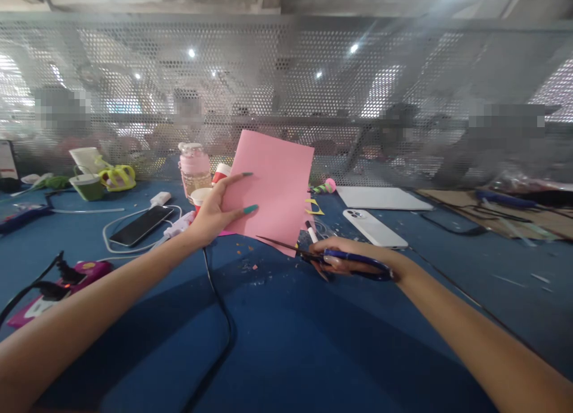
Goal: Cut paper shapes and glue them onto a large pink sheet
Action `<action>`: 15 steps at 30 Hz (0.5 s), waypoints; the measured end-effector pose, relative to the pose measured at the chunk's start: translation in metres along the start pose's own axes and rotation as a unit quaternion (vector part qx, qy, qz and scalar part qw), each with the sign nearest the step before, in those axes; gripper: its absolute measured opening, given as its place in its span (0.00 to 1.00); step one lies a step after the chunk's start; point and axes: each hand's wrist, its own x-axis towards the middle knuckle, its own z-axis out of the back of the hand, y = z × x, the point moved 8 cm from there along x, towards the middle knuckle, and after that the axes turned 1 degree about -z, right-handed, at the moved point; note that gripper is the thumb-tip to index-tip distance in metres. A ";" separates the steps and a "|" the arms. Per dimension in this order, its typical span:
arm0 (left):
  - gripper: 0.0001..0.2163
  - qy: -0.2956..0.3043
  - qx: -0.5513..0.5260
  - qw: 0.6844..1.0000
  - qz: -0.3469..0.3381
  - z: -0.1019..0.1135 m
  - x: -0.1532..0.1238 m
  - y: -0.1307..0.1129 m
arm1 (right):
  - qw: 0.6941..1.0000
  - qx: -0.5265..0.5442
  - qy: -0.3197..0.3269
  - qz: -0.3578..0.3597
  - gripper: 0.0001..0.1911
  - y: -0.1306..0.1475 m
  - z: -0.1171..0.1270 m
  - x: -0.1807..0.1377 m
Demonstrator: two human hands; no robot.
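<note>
Long, teal-polished nails on left grip (213, 215); nails of right grip (347, 259) too small to tell. Both forearms bare to frame edge.

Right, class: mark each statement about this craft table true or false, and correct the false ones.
1. The left hand holds up a pink sheet of paper. True.
2. The scissors in the right hand have red handles. False: the handles are blue.
3. A white phone lies on the blue table, to the right of the paper. True.
4. A black phone lies beside the white phone. False: it lies far off on the other side of the paper, to the left.
</note>
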 end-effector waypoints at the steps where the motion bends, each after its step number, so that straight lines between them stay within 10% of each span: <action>1: 0.27 -0.003 0.009 1.000 -0.002 0.001 0.000 0.000 | 1.000 0.003 -0.003 0.001 0.32 -0.001 0.000 0.000; 15: 0.27 -0.004 0.025 1.000 -0.015 0.004 0.002 0.000 | 1.000 -0.004 -0.010 -0.028 0.36 0.000 0.001 -0.002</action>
